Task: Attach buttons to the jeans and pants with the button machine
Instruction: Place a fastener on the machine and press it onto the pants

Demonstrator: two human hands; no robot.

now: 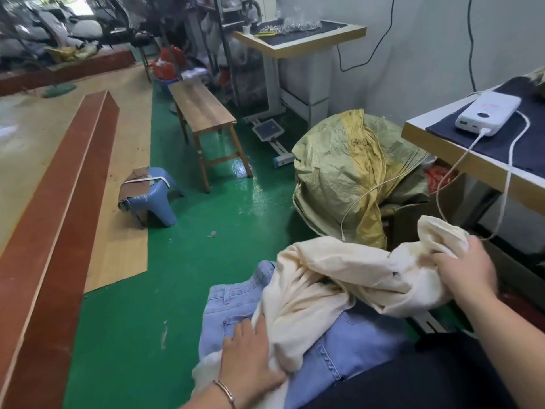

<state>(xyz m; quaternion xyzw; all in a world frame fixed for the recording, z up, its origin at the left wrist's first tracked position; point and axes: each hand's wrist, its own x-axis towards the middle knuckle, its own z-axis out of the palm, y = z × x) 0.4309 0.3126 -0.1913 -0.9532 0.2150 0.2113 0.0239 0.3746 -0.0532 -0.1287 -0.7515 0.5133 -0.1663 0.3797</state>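
**stitchy_k:** so what are the hands doing here?

**benchrat:** right hand [467, 268] has its fingers curled round a bunched end of the cream pants [339, 278], lifting that end up near the front edge of the table [460, 160]. It's a bit blurred, so I can't tell how tight the hold is. Left hand [250, 354] lies flat with straight fingers, pressing the lower part of the pants where they overlap the light blue jeans [233, 308]. There's a bracelet [225, 391] on that wrist.

**stitchy_k:** and where's the clothing sitting?

**benchrat:** both are piled on the person's lap, with the cream pants draped over the jeans and the jeans' waistband sticking out to the left.

**stitchy_k:** room to move?

**benchrat:** tight on the right: a big yellow-green sack [351, 169] sits just beyond the pants, close under the table corner. A white power bank [488, 113] lies near the table's front edge, its cable [508, 178] hanging over it. To the left there's open green floor [182, 276], with a blue stool [153, 196] and a wooden bench [203, 107] well apart.
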